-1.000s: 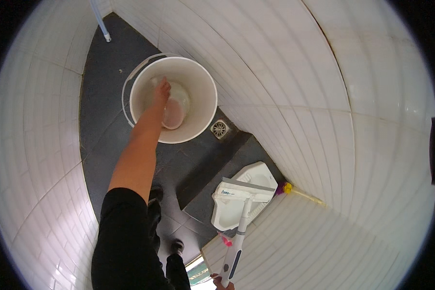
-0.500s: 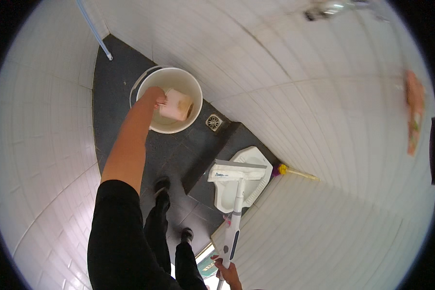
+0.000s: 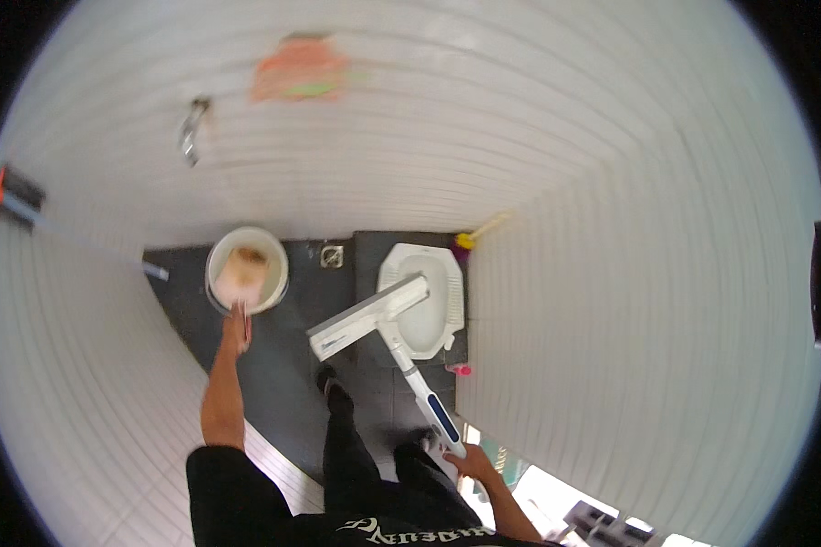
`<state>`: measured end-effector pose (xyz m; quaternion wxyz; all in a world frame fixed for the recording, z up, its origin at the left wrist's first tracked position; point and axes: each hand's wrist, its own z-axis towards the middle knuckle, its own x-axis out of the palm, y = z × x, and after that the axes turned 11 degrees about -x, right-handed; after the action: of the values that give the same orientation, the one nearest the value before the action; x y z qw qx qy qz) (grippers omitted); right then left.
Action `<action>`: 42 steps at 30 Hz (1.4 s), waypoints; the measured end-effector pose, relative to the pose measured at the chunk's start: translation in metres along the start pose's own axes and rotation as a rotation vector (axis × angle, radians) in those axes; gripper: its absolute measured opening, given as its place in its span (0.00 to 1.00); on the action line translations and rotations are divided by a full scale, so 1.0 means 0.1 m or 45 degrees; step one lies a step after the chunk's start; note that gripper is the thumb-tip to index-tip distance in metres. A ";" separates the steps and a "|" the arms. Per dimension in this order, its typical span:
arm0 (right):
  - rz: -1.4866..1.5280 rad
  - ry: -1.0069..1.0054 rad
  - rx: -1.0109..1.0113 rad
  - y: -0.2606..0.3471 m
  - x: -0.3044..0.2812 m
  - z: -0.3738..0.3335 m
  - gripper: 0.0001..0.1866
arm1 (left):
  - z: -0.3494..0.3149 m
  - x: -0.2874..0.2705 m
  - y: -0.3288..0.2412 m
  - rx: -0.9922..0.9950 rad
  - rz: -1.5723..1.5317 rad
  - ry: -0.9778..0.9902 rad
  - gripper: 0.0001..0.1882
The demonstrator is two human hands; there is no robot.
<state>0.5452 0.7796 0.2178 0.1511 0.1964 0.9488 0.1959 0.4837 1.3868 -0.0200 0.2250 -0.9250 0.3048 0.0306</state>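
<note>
My left hand (image 3: 237, 330) is closed around the handle of a pale pink water scoop (image 3: 242, 278), which has a brownish stain near its far end. The scoop is over the mouth of a white bucket (image 3: 281, 283) on the floor at the left; motion smears it, so I cannot tell whether it holds water. At the lower right, my right hand (image 3: 470, 463) grips the lower end of a white long-handled squeegee (image 3: 365, 324). Its wide head, edged in grey, slants across the near left side of a white squat toilet (image 3: 456, 296), above the raised dark step.
A floor drain (image 3: 332, 256) lies between bucket and step. Behind the toilet, a yellow-and-purple brush (image 3: 465, 242) leans in the corner. A metal tap (image 3: 191, 132) and a blurred orange cloth-like thing (image 3: 301, 68) are on the far wall. An orange-and-black broom head (image 3: 14, 196) is at far left.
My view has swung to the right. My left hand has lifted the scoop from inside the bucket toward its near rim. The squeegee head has turned and shifted left off the middle of the toilet.
</note>
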 end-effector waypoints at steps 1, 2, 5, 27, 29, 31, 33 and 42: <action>0.000 -0.030 -0.065 -0.27 0.08 0.04 0.23 | 0.06 -0.11 0.46 0.006 0.105 0.166 0.25; 0.006 -0.073 -0.085 -0.63 0.16 0.09 0.23 | 0.06 0.28 0.90 -0.081 -0.253 0.010 0.25; 0.074 -0.206 -0.193 -1.35 0.27 0.21 0.21 | -0.45 0.91 1.72 -0.187 -0.119 -0.004 0.27; -0.172 -0.699 -0.846 -1.88 -0.60 -0.86 0.18 | -1.28 2.98 2.55 0.444 1.239 0.944 0.15; -0.132 -0.756 -0.809 -1.93 -0.56 -0.97 0.19 | -1.40 3.02 2.66 0.482 1.317 0.904 0.11; -0.134 -0.777 -0.805 -1.89 -0.62 -1.09 0.17 | -1.68 3.01 2.67 0.252 1.097 0.789 0.08; -0.018 -0.739 -0.657 -2.21 -0.32 -1.19 0.16 | -2.32 2.86 3.14 0.200 1.240 0.695 0.05; -0.037 -0.814 -0.849 -2.31 -0.25 -1.56 0.15 | -2.58 2.82 3.44 -0.256 0.871 0.437 0.17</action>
<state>0.4379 0.5241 0.2604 0.4937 0.1743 0.7424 0.4179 0.4936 0.8739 0.0203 0.0559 -0.7791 0.6240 -0.0216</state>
